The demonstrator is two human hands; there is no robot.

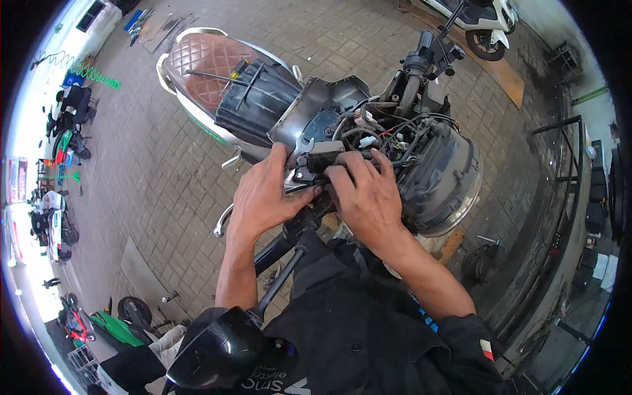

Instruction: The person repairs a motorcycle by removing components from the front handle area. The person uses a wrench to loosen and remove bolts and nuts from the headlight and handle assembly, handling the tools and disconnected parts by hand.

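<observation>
A scooter with its front panels off stands before me, its handlebar (273, 253) pointing toward my body. My left hand (260, 194) is closed at the handlebar, thumb underneath. The jaw of an open-end wrench (303, 146) sticks up beside its index finger; the rest of the wrench is mostly hidden. Between my hands sits a black block-shaped handlebar part (322, 156), which looks like a brake fluid reservoir. My right hand (368, 197) curls its fingers over the right side of this part. Its fingertips are partly hidden.
Loose wires and connectors (388, 138) lie exposed beyond my right hand. A brown quilted seat (204, 69) and a black storage box (253, 102) with a tool across it are at the far left. A black mirror (217, 349) juts up near my body. Other scooters stand around.
</observation>
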